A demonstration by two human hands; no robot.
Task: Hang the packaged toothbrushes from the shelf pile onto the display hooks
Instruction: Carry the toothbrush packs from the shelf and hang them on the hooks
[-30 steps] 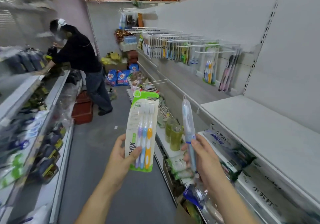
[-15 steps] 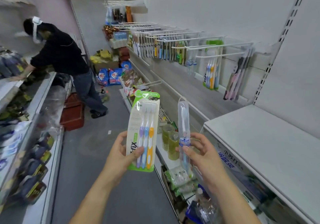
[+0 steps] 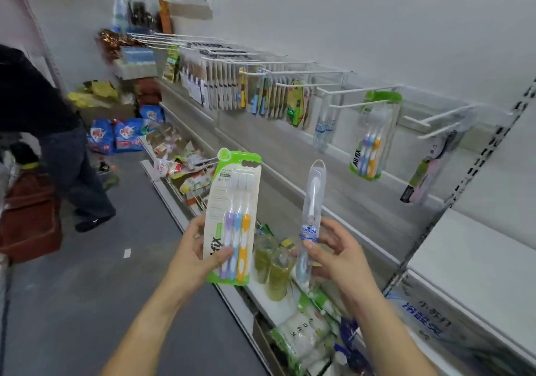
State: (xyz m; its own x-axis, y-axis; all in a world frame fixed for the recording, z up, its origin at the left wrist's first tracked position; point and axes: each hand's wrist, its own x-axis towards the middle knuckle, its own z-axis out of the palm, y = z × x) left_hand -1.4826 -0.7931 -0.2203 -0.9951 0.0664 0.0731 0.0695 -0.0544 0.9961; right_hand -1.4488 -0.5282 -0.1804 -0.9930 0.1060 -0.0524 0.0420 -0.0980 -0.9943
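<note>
Holding two pkgs up in front of the shelving: left hand [image 3: 194,255] grips a green-edged 3-pack of toothbrushes [image 3: 232,219] w/ purple, blue & orange handles, thumb across the lower front of the card, fingers behind it. Pack is upright, tilted a bit to the right, hang hole at its top. Right hand [image 3: 338,252] pinches a single toothbrush in a clear tube pkg [image 3: 310,216] near its blue label, thumb on the front, index behind; other fingers [image 3: 336,230] spread loose & open, not touching the tube. Tube stands upright just right of the 3-pack, not touching it.

Far right on the wall, white display hooks [image 3: 356,104] stick out toward the aisle. One carries a matching green 3-pack [image 3: 369,140], hanging straight down; just left of it some clear tube pkgs [image 3: 322,129] hang too. Further right, a hook [image 3: 438,131] w/ dark & pink toothbrush packs [image 3: 426,172], blurred. Further left along the wall, a long row of hooks full of carded goods [image 3: 232,85], too smeared to read.

Below the hands, lower shelf [image 3: 261,303] holds green bottles [image 3: 272,265] & white bagged goods [image 3: 301,332]. Right near side, a bare white shelf board [image 3: 475,262]. Left far side, another person [image 3: 43,131] in dark top & jeans bends over the opposite shelving, a red-brown basket [image 3: 29,216] on the floor beside them. Blue bags [image 3: 116,134] sit on the floor at the aisle's far end
</note>
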